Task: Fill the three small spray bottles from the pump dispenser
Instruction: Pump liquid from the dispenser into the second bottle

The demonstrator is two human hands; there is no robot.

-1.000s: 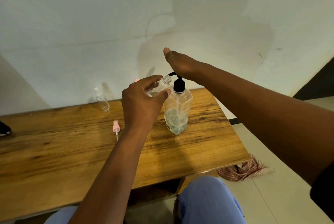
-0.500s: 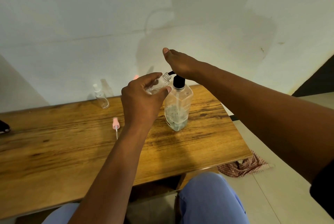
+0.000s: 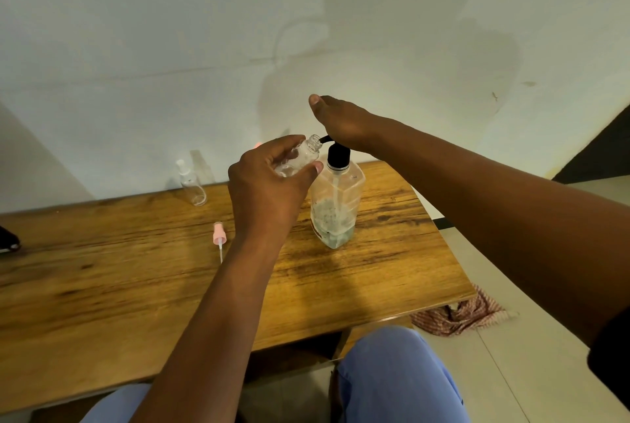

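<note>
- Left hand (image 3: 266, 190): raised above the bench (image 3: 102, 286), forearm reaching up from the lower edge of view; fingers curled round a small clear spray bottle (image 3: 301, 158), uncapped, tilted so its open neck points at the black spout.
- Held bottle: a little clear liquid shows low inside; exact level cannot be told.
- Right hand (image 3: 344, 121): arm extended from the right, palm down on the black pump head of the pump dispenser (image 3: 335, 197); fingers lie fairly straight, pressing, not wrapped round it.
- Pump dispenser: upright on the bench, clear body, pale liquid in roughly the lower part.
- Second spray bottle (image 3: 191, 184): capped, standing at the bench's far edge, well apart, contents unclear.
- Pink sprayer cap (image 3: 219, 238): lying on the bench, left of the dispenser.
</note>
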